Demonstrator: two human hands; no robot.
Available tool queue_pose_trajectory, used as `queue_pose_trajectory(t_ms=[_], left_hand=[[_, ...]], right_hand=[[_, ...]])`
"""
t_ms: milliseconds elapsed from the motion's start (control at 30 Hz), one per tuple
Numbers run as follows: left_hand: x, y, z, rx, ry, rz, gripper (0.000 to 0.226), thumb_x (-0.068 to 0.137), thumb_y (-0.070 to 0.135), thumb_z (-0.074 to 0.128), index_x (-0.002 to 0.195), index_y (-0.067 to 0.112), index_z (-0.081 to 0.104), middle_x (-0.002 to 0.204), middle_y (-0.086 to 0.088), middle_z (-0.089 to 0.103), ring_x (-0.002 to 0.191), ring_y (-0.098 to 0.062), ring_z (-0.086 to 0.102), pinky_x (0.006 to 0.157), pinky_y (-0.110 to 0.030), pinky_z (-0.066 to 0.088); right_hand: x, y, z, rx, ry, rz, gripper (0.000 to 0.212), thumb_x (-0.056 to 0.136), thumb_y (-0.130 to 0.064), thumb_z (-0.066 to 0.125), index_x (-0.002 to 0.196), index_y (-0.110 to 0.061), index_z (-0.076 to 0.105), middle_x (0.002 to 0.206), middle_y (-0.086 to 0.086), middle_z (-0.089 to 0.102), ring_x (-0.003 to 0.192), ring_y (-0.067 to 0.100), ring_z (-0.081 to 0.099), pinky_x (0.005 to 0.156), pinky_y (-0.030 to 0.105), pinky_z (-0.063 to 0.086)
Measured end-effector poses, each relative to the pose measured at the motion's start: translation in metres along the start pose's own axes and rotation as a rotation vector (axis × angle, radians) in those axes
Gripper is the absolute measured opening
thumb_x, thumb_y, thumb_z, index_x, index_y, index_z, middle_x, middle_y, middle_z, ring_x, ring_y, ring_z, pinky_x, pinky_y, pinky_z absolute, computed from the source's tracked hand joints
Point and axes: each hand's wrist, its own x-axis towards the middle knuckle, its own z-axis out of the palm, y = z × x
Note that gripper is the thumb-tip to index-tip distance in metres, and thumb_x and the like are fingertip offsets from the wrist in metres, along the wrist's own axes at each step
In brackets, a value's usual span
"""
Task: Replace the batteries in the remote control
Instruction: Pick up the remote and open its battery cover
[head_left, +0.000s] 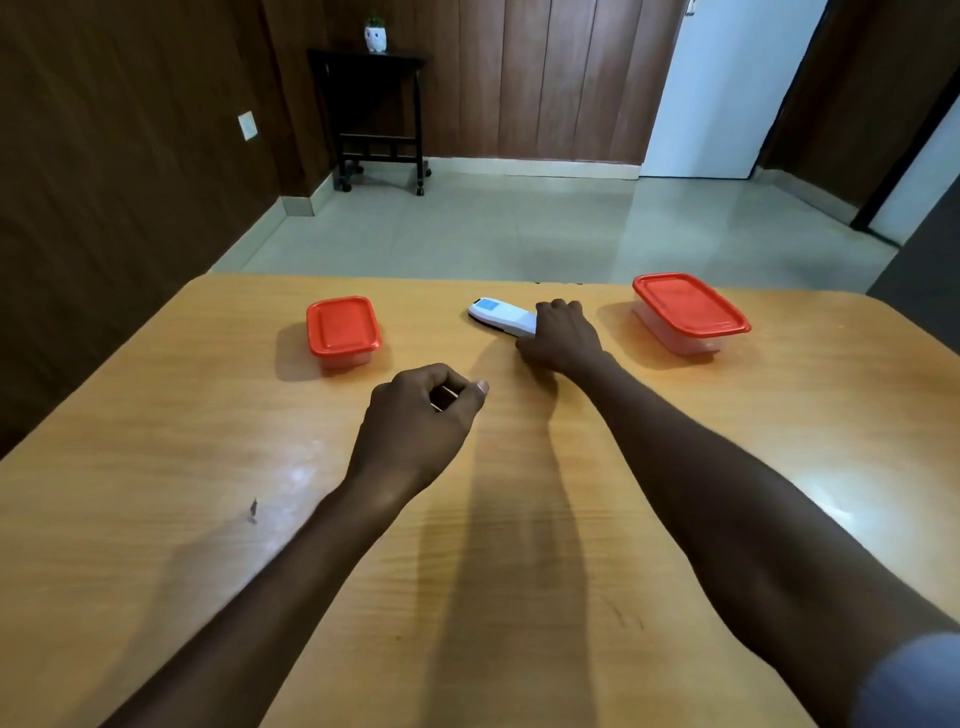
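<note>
So, the white plastic remote control with a pale blue screen (501, 316) is lying near the far edge of the wooden worktop (208, 467), and its near end is gripped by the right hand (561, 338). The left hand (421, 410) is held closer in, its grip curled narrow with nothing seen in it. Two clear tubs with red lids are sat near that far edge, the smaller tub (343, 332) towards the left, the bigger tub (685, 312) towards the right.

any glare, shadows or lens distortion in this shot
Head view: wide-angle bending curves the table edges and walls; soft glare patches sit on the wood near the left hand and at far right; both forearms cast long shadows toward the camera; the remote under the right hand stays sharp.
</note>
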Motion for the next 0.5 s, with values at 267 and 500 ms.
queue_pose_trajectory(t_ms=[267, 500], left_hand=[[-0.006, 0.002, 0.007, 0.04, -0.09, -0.068, 0.026, 0.085, 0.051, 0.065, 0.075, 0.027, 0.069, 0.076, 0.008, 0.073, 0.074, -0.018, 0.066, 0.077, -0.038, 0.058], [-0.023, 0.019, 0.025, -0.474, -0.359, -0.43, 0.031, 0.096, 0.037, 0.063, 0.114, 0.012, 0.065, 0.119, -0.013, 0.065, 0.086, -0.026, 0.069, 0.074, -0.04, 0.063]], right_hand=[[-0.038, 0.003, -0.004, 0.107, 0.087, -0.067, 0.033, 0.097, -0.032, 0.059, 0.116, -0.006, 0.062, 0.121, 0.017, 0.058, 0.114, 0.032, 0.045, 0.082, 0.034, 0.036], [-0.182, -0.007, -0.03, 0.397, 0.09, -0.106, 0.029, 0.092, -0.042, 0.064, 0.1, -0.015, 0.062, 0.096, 0.006, 0.053, 0.1, 0.027, 0.046, 0.072, 0.031, 0.027]])
